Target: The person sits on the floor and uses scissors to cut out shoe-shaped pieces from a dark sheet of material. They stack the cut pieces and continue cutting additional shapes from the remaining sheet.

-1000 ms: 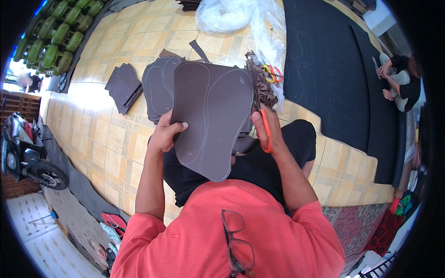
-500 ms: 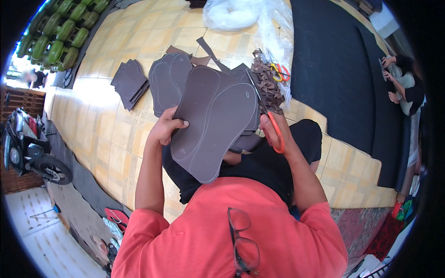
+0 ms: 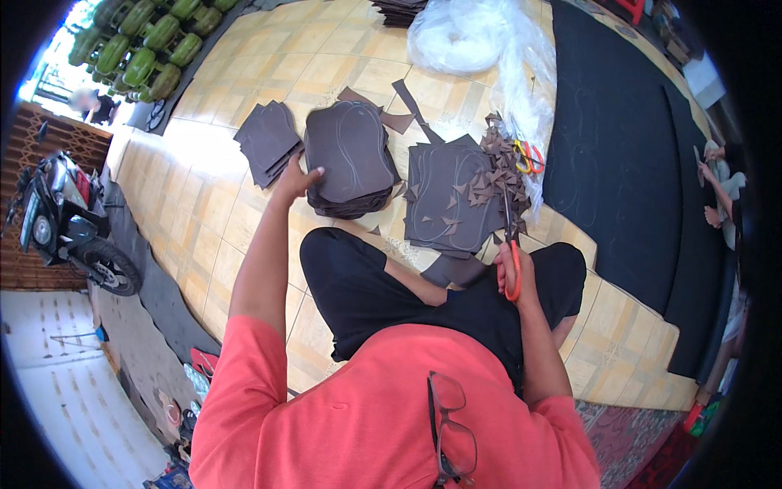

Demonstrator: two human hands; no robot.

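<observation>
Scissors point(image 3: 513, 246) in right hand point(image 3: 526, 277), left hand point(image 3: 295, 181) at brown stack point(image 3: 350, 155).
One clasps the orange handles point(image 3: 517, 273); the other's thumb and fingers spread apart, thumb at the stack's edge.

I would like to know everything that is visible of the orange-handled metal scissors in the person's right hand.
The orange-handled metal scissors are held by the right hand at their smooth, plastic-looking handle, partly hidden by it. The slim, dark blades point away from the body, toward small brown triangular scraps. Whether the blades touch these, or are fully closed, I cannot tell.
</observation>
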